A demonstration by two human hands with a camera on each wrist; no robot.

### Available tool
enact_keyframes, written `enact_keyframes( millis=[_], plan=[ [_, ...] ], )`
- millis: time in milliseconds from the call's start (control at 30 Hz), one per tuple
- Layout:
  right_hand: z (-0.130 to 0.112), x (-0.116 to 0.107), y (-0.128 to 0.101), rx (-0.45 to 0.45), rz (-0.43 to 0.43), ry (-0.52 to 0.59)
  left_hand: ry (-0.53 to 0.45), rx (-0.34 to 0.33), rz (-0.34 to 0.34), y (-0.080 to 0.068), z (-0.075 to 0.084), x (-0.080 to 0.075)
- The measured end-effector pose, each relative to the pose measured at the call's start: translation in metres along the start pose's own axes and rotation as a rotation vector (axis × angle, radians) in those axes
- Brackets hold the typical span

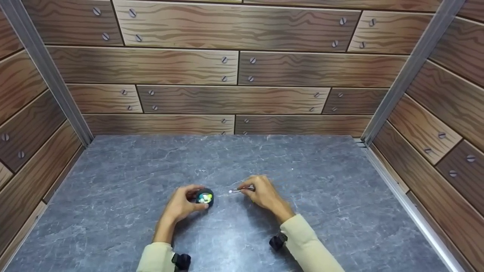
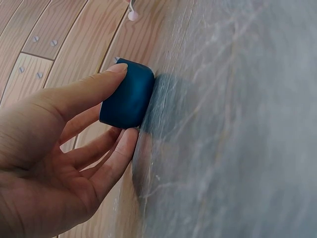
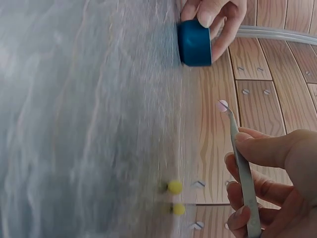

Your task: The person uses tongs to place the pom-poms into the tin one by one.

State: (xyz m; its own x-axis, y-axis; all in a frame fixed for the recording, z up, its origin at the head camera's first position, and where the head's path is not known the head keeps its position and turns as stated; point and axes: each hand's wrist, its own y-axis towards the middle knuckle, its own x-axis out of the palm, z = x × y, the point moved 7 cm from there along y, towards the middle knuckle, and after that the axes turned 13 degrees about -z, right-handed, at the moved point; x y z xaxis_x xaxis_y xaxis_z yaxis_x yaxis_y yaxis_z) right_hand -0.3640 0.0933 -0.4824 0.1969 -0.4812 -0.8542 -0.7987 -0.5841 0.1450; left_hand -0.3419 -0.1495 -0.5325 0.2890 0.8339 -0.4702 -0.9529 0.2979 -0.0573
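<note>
A small dark blue round cup [image 1: 204, 197] stands on the grey stone-look table [image 1: 310, 177], holding several white and yellow beads. My left hand [image 1: 189, 200] grips its side; in the left wrist view the thumb [image 2: 94, 87] lies over the cup [image 2: 128, 93] and the fingers curl under it. My right hand [image 1: 254, 190] pinches metal tweezers [image 3: 242, 173], whose tips hold a white bead [image 3: 222, 105] just right of the cup [image 3: 194, 43]. The same bead [image 1: 230, 192] shows in the head view. Two yellow beads [image 3: 174, 187] lie on the table near the right hand.
Wood-print panels [image 1: 234, 68] wall the table at the back and on both sides, with metal posts [image 1: 408, 71] in the corners. Bare table surface lies all around the hands.
</note>
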Motion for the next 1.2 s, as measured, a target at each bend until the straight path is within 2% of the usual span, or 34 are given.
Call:
enact_keyframes(
  millis=[267,1200],
  plan=[
    [-0.009,0.007,0.001,-0.003,-0.013,0.026,-0.023,-0.022,-0.001,0.0,-0.002,0.001],
    [-0.023,0.012,0.009,-0.051,-0.007,0.034,-0.026,-0.012,-0.011,-0.001,-0.001,0.001]
  ],
)
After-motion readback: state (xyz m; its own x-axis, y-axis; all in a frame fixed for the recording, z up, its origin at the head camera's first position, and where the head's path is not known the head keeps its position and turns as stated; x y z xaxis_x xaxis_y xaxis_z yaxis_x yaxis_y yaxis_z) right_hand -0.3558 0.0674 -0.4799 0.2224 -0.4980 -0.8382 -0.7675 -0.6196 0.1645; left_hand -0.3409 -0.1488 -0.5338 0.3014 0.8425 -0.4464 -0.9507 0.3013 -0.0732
